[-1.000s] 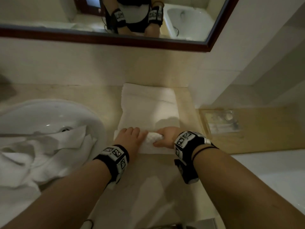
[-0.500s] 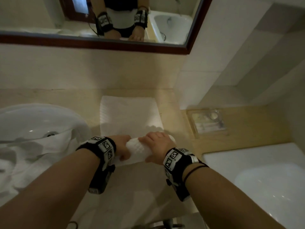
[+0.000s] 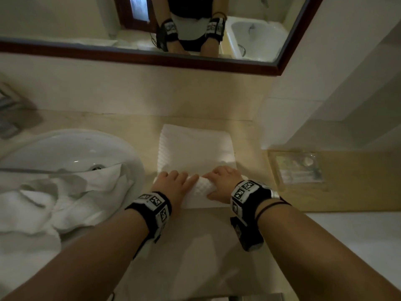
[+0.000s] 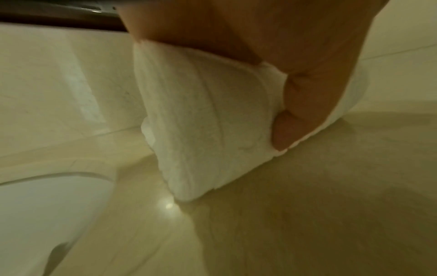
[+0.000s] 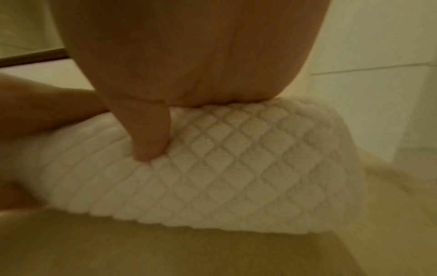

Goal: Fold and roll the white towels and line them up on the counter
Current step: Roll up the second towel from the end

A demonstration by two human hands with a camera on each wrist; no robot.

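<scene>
At the far left of the head view, a heap of loose white towels [image 3: 50, 205] is lying crumpled, spilling over the rim of the white sink [image 3: 71, 148] in the left middle of the frame. Just right of the sink, on the beige surface [image 3: 195, 246], the waffle-textured white towel [image 3: 195, 148] is lying flat toward the wall, with its near end wound into a roll at the centre of the frame. The left hand [image 3: 173, 184] is resting on the left part of the roll, fingers fairly straight and spread over it; the left wrist view is showing the thumb [image 4: 298, 112] pressing into the roll's end. The right hand [image 3: 223, 183] is gripping the right part of the roll, fingers curling over the top and the thumb [image 5: 146, 134] digging into the near side. At the right middle, a clear packet [image 3: 297, 168] is lying on a tan ledge. Along the top, a dark-framed mirror [image 3: 280, 66] is reflecting both wrists.
</scene>
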